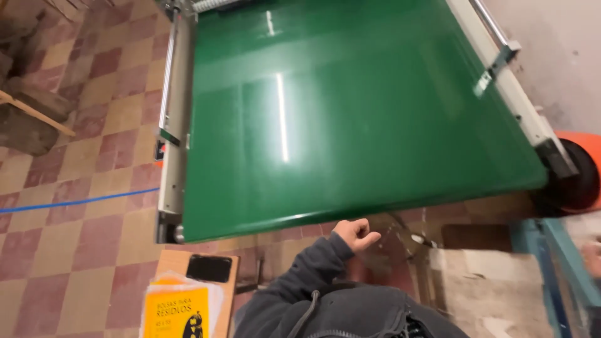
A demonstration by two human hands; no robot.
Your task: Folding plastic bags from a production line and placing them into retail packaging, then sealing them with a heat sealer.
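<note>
My left hand (pixel 355 233) hangs just below the near end of a wide, glossy green conveyor belt (pixel 350 106). It is nearest to the belt's edge and touches nothing. Its fingers are curled in loosely with the thumb out, and nothing is in it. A dark grey sleeve (pixel 294 281) runs from it down to my jacket at the bottom of the view. At the far right edge a blurred, skin-coloured shape (pixel 592 258) looks like my right hand; its fingers cannot be made out.
The belt has metal side rails (pixel 170 125) and an orange drum (pixel 579 169) at its right end. Below it stand a cardboard box (pixel 166 266) with a black phone (pixel 208 268) and a yellow packet (pixel 177 313), pale sacks (pixel 488 288) and a blue frame (pixel 560 256). The floor is checkered tile.
</note>
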